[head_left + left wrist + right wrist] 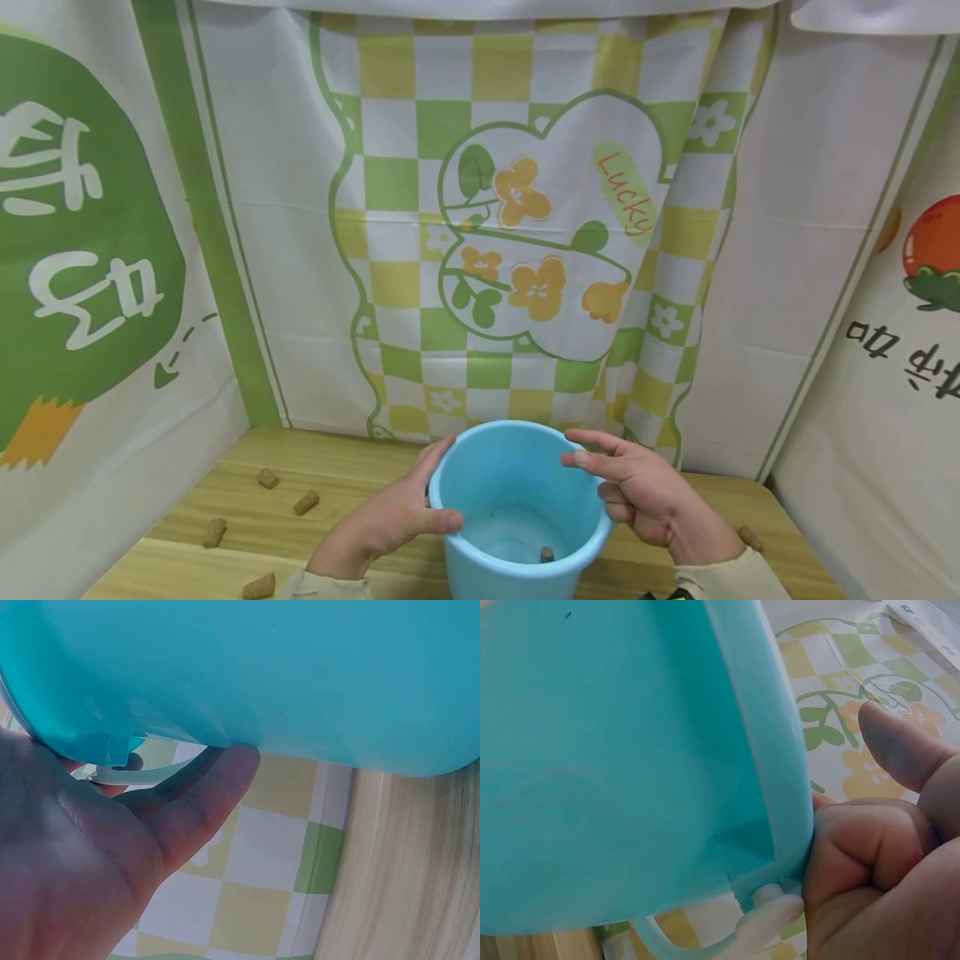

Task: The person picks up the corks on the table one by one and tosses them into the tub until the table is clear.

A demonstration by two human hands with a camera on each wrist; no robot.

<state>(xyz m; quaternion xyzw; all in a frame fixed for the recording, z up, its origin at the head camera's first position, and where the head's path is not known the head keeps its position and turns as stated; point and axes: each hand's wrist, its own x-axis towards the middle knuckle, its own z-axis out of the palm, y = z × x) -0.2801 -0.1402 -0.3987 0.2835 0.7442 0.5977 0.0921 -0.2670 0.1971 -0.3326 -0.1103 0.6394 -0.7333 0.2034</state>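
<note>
A light blue plastic bucket (517, 570) stands tilted toward me, its mouth showing. My left hand (405, 510) grips its left side, thumb over the rim and fingers along the outer wall. In the left wrist view, the fingertips (244, 759) press the bucket's wall (315, 682). At the right side is my right hand (652, 496), its thumb and forefinger extended near the rim. In the right wrist view, its bent fingers (870, 844) rest against the rim beside the pale handle joint (769, 922), the thumb held apart. One cork (547, 554) lies inside the bucket.
Several corks lie on the wooden table (360, 454) to the left, among them a cork (306, 502) and another cork (214, 532). One more cork (749, 537) sits beyond my right wrist. A checked cloth (525, 375) hangs behind; printed cloth walls stand at both sides.
</note>
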